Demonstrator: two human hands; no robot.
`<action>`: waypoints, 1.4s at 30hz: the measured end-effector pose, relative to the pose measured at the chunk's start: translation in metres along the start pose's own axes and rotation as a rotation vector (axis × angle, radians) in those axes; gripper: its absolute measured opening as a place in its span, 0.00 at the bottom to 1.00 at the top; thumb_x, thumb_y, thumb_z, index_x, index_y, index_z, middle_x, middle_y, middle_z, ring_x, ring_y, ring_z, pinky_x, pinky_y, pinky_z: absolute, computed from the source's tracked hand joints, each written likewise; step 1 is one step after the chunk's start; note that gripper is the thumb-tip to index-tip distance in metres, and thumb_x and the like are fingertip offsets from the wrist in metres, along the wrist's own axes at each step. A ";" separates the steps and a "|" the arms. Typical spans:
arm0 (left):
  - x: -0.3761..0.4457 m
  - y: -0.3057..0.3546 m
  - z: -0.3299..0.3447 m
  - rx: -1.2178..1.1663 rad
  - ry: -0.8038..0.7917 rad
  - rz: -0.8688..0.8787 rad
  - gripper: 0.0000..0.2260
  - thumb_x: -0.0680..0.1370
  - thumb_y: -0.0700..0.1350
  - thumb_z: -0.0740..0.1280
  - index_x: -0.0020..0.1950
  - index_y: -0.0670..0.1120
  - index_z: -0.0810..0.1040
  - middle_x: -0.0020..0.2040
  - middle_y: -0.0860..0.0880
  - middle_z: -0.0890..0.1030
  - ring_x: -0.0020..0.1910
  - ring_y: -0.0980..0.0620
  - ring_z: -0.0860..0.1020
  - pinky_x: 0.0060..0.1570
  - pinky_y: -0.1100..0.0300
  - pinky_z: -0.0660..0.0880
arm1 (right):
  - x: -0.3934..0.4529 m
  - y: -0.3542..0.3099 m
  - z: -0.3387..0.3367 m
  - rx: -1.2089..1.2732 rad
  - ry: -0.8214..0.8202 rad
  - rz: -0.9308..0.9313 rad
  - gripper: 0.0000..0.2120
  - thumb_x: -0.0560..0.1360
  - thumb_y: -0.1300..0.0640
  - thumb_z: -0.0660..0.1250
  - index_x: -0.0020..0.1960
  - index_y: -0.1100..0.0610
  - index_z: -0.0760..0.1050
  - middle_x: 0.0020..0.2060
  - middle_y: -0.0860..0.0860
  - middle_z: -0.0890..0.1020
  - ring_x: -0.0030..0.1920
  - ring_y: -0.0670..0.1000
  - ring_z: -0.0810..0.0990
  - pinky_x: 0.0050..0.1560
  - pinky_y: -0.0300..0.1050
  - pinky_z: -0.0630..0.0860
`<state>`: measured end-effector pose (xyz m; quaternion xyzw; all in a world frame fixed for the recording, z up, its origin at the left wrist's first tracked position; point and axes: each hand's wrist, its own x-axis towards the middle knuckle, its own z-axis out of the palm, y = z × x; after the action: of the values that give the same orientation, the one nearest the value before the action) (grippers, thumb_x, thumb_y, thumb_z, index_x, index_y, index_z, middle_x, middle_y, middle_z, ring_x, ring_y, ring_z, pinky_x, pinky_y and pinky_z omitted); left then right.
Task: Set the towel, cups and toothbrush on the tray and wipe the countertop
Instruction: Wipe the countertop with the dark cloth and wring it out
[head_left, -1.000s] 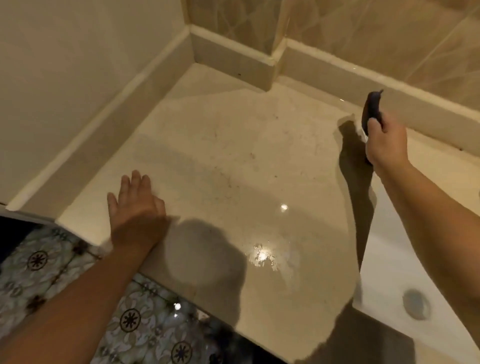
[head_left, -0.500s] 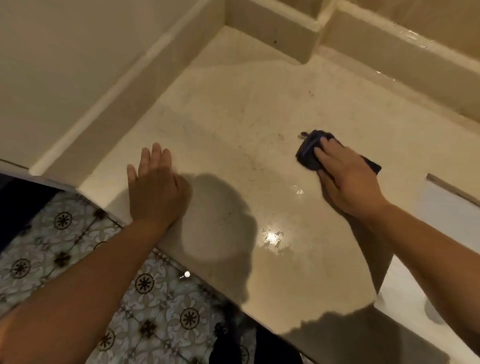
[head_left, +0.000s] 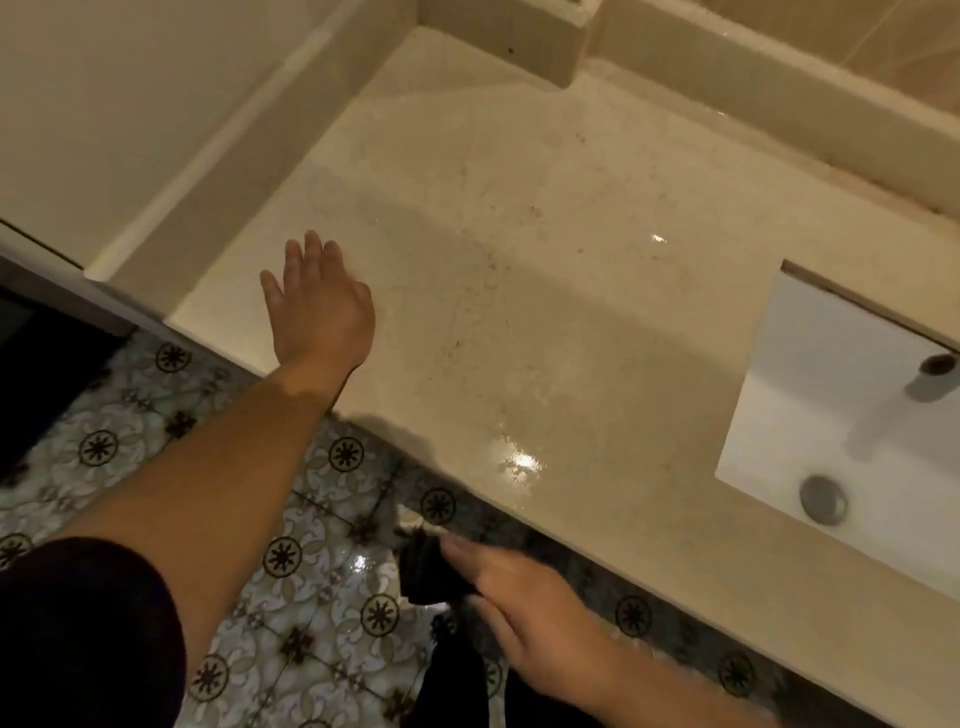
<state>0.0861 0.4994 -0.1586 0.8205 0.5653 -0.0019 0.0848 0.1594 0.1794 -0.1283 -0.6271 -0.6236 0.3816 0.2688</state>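
The beige stone countertop (head_left: 519, 270) fills the middle of the view, glossy and wet-looking near its front edge. My left hand (head_left: 319, 306) rests flat on it close to the front left corner, fingers straight. My right hand (head_left: 530, 618) is blurred and lies off the counter, in front of its front edge and above the floor. It holds a dark cloth (head_left: 428, 571) at its fingertips. No tray, cups, towel or toothbrush are in view.
A white sink (head_left: 810, 395) with a metal drain (head_left: 823, 500) is set into the counter at the right. A raised beige ledge (head_left: 753, 98) runs along the back and left walls. Patterned floor tiles (head_left: 311, 597) lie below the counter's front edge.
My right hand pressed the cloth onto the counter's middle, then swept it toward me and off the front edge. My left hand stayed flat on the counter.
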 end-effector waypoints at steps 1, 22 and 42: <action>0.000 0.000 0.000 -0.003 -0.002 0.001 0.25 0.83 0.48 0.50 0.79 0.41 0.56 0.81 0.43 0.54 0.80 0.43 0.50 0.76 0.39 0.48 | -0.004 -0.006 0.001 0.204 -0.003 0.111 0.20 0.80 0.58 0.60 0.71 0.48 0.70 0.67 0.41 0.74 0.68 0.42 0.72 0.68 0.39 0.67; 0.008 0.000 0.007 -0.017 0.065 -0.017 0.30 0.75 0.50 0.47 0.74 0.40 0.67 0.77 0.39 0.64 0.77 0.40 0.60 0.72 0.37 0.56 | 0.276 0.224 -0.336 -0.774 0.467 0.307 0.19 0.81 0.59 0.56 0.70 0.62 0.67 0.70 0.63 0.69 0.67 0.67 0.68 0.66 0.62 0.66; 0.002 -0.017 -0.015 -0.093 -0.211 0.079 0.25 0.84 0.48 0.47 0.80 0.43 0.51 0.82 0.44 0.48 0.80 0.45 0.45 0.76 0.40 0.45 | 0.020 -0.016 -0.029 -0.098 -0.120 0.132 0.20 0.82 0.62 0.59 0.73 0.55 0.67 0.71 0.53 0.71 0.71 0.52 0.68 0.70 0.41 0.59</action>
<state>0.0699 0.5088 -0.1465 0.8326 0.5199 -0.0587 0.1819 0.1723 0.2040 -0.1024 -0.6552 -0.6137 0.4046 0.1742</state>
